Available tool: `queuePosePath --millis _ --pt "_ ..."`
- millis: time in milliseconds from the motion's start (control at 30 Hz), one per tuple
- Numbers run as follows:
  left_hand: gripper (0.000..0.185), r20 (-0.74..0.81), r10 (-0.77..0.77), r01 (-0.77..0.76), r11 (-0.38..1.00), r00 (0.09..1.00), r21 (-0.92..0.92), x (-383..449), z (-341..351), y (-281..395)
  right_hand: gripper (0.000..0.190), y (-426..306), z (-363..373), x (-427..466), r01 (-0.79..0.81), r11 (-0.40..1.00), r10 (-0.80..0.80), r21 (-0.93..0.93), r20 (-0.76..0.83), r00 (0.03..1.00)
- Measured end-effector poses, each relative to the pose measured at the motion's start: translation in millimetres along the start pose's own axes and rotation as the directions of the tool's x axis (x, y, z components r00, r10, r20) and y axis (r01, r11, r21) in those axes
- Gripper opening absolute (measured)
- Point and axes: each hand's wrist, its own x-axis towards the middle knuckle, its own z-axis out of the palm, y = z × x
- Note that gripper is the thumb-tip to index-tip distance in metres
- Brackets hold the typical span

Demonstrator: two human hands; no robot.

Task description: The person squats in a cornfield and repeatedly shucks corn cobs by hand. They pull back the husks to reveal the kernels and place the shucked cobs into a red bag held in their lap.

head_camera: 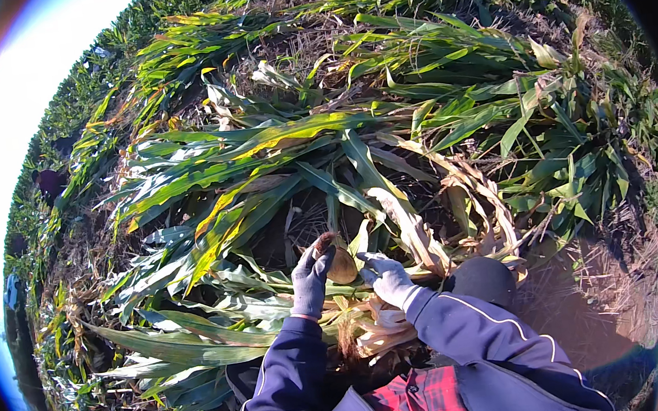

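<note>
My left hand [310, 281], in a grey work glove, grips an ear of corn [342, 267] still in its husk. A tuft of dark brown corn silk [325, 241] sticks out at its fingertips. On the other side of the ear is my right hand [388, 279], gloved the same way, its fingers bent beside a pale husk leaf [361, 239]. Whether those fingers pinch the husk cannot be made out. Below the hands, dry peeled-back husks [385, 331] and a hanging tuft of light brown silk [346, 337] lie close to my body.
Cut corn stalks with long green and yellow leaves [275, 145] lie in heaps ahead of me. Dry leaves [414, 227] arch up just beyond my right hand. My dark-covered knee [482, 283] is beside the right forearm. Bare soil with straw [599, 298] lies to the right.
</note>
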Motion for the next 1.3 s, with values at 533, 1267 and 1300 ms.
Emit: queuePosePath --millis 533,1267,1300 --pt "0.037 -0.009 0.276 -0.226 0.806 0.961 0.548 -10.8 -28.2 -50.5 0.020 -56.0 13.0 60.3 0.453 0.872 -0.423 -0.185 0.179 0.888" --pt "0.059 0.010 0.378 -0.327 0.787 0.926 0.524 5.2 -29.8 -53.4 0.015 2.6 56.6 104.8 -0.494 0.501 0.485 0.710 0.241 0.840" --pt "0.056 -0.125 0.174 -0.126 0.939 0.977 0.319 4.9 -24.0 -52.6 0.016 -10.0 50.4 102.8 -0.519 0.344 0.518 0.783 0.303 0.800"
